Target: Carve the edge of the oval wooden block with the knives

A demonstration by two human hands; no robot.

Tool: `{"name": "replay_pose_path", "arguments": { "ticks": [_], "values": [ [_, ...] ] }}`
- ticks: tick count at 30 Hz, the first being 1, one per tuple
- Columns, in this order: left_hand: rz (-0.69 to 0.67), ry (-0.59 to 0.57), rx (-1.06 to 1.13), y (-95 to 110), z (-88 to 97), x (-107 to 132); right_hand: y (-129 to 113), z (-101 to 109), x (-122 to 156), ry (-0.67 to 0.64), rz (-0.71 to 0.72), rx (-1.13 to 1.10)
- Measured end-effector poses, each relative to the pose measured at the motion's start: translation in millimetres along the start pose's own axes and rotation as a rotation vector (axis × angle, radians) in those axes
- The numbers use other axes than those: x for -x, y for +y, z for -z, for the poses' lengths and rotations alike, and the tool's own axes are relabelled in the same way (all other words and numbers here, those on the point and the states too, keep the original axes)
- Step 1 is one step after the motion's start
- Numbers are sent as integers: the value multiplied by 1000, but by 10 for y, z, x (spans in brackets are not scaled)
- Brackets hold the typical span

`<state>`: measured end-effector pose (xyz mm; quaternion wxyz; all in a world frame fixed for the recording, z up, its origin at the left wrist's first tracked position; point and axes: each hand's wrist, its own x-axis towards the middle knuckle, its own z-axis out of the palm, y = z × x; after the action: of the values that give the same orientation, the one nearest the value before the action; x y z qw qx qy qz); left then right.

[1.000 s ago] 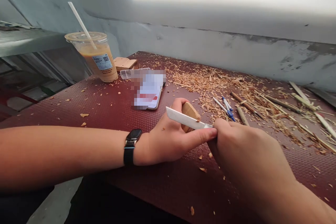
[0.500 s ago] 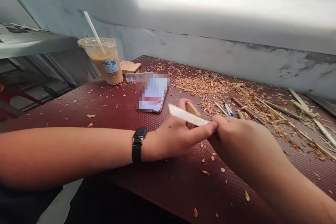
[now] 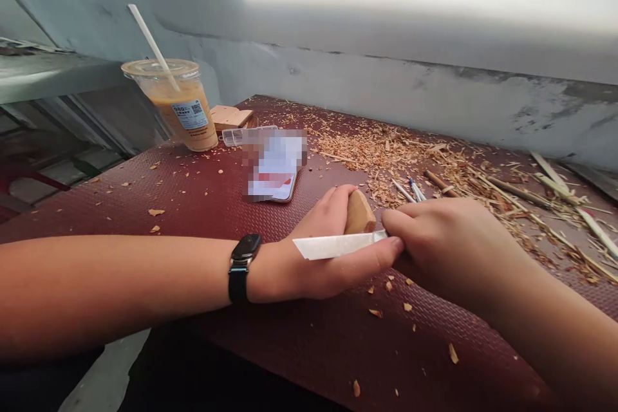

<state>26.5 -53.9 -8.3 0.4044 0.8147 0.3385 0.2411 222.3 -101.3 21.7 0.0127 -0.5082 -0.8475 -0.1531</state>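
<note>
My left hand (image 3: 323,251), with a black watch (image 3: 245,264) on the wrist, is closed around a small piece of light wood (image 3: 360,212). Its thumb reaches right and touches the fingers of my right hand (image 3: 444,244). That right hand grips a knife, whose handle is hidden inside the fist. The knife's pale blade (image 3: 333,246) points left and lies across my left hand, just on the near side of the wood.
A dark red table (image 3: 193,206) bears heaped wood shavings (image 3: 381,158), pens (image 3: 416,190), a brown-handled tool (image 3: 439,183) and bamboo strips (image 3: 550,174). A phone (image 3: 277,170), a clear plastic case (image 3: 236,136), wood blocks (image 3: 232,117) and an iced drink cup (image 3: 181,109) stand farther back, before a grey wall (image 3: 338,77).
The blade has swung down to lie nearly level, and its tip has come nearer the left wrist. More of the wood's face now shows. The camera view has shifted slightly.
</note>
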Motion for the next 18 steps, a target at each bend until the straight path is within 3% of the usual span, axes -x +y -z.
{"name": "replay_pose_path", "arguments": {
  "ticks": [5,9,12,18],
  "values": [
    [-31,99,55,-16,-36,29,-51,-56,-26,59,-52,28],
    [-90,216,120,-38,-75,50,-233,-69,-22,136,-159,83],
    [-108,232,261,-74,-114,29,-394,-79,13,183,-269,148],
    [-124,256,364,-128,-182,-22,-542,-67,50,98,-356,142]
  ]
}}
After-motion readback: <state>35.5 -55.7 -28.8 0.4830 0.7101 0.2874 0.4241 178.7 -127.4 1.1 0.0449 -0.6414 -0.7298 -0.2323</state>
